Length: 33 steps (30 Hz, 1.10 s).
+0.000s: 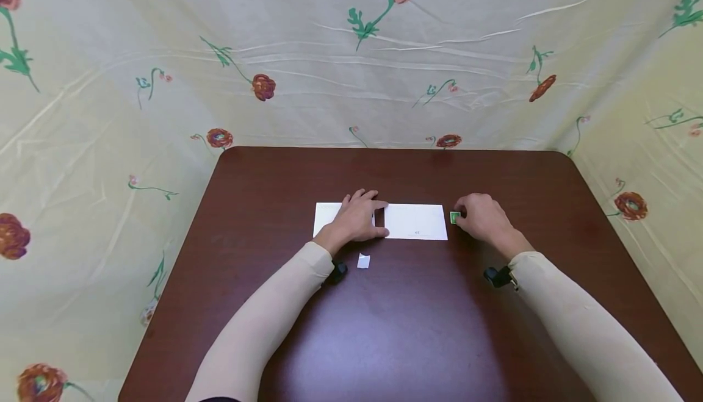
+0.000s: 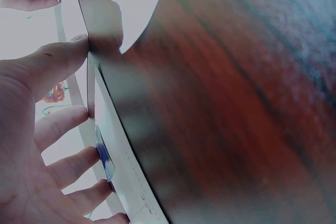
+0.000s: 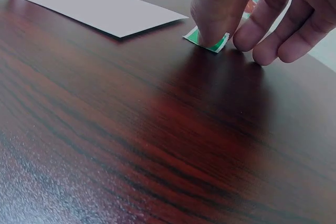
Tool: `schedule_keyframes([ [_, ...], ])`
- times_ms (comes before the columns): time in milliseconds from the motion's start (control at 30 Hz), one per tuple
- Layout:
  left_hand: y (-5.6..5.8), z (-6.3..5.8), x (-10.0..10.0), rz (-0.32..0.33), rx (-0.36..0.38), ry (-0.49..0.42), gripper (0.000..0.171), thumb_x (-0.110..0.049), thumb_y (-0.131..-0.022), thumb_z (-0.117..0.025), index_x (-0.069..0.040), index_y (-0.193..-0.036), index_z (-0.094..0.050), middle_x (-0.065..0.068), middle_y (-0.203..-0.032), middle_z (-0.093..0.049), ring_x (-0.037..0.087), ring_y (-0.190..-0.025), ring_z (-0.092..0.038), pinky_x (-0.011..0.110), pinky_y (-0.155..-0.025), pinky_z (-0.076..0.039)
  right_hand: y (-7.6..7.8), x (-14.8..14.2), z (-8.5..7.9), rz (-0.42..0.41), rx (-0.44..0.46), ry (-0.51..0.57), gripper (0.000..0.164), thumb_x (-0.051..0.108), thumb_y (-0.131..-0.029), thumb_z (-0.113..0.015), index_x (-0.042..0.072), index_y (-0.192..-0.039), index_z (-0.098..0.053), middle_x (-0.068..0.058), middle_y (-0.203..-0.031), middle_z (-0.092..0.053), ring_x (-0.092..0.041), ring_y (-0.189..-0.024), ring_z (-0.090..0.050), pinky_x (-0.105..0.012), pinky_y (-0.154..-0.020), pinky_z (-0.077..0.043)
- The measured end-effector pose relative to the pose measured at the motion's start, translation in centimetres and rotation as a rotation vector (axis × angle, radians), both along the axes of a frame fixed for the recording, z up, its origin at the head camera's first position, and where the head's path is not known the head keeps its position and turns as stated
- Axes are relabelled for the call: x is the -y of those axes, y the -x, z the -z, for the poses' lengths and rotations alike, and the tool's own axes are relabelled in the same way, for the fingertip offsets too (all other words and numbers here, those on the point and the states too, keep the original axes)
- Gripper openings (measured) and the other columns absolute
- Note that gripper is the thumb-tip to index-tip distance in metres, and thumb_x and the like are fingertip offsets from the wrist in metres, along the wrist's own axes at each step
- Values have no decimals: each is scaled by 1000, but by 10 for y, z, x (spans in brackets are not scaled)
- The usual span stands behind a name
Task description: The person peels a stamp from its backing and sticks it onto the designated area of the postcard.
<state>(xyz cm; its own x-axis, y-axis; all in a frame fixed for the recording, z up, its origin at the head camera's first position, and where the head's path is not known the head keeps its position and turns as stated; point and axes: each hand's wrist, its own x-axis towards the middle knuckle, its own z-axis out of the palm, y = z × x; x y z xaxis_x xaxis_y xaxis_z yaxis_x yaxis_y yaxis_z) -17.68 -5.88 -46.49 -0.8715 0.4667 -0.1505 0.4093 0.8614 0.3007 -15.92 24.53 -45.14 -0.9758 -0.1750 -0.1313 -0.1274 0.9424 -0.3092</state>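
My left hand lies with its fingers spread over the left white envelope. Its thumb and index fingertip touch the near left edge of the right white envelope, which bears small print. A blue-and-white stamp-like patch shows on the left envelope beneath my fingers. Just right of the right envelope, my right hand pinches a small green stamp with white edges at table level. The thumb covers much of that stamp, and the other fingertips rest curled beside it.
A small white paper scrap lies on the dark brown table, nearer than the envelopes. Flower-printed sheeting hangs along the table's back and sides.
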Motion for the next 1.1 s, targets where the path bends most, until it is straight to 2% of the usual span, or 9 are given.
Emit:
schedule_keyframes([
  [400, 0, -2, 1, -6, 2, -12, 70, -53, -82, -77, -29, -144, -55, 6, -161, -36, 34, -151, -25, 60, -119, -20, 1, -1, -2, 2, -39, 13, 9, 17, -88, -70, 10, -84, -66, -6, -78, -60, -24, -69, -54, -33, -58, -45],
  [767, 0, 0, 2, -9, -2, -7, 70, -54, -82, -77, -30, -144, -55, 5, -161, -36, 34, -151, -26, 60, -119, -21, 3, 0, -12, -30, 12, -2, 10, 19, -88, -72, 10, -86, -68, -5, -76, -62, -23, -70, -54, -32, -59, -46],
  [1100, 1, 0, 2, -8, 2, -1, 71, -54, -82, -77, -30, -145, -54, 5, -161, -36, 33, -151, -25, 60, -119, -21, 3, 11, -26, -56, 1, -3, 9, 19, -88, -71, 11, -86, -69, -4, -75, -62, -21, -69, -54, -31, -58, -45],
])
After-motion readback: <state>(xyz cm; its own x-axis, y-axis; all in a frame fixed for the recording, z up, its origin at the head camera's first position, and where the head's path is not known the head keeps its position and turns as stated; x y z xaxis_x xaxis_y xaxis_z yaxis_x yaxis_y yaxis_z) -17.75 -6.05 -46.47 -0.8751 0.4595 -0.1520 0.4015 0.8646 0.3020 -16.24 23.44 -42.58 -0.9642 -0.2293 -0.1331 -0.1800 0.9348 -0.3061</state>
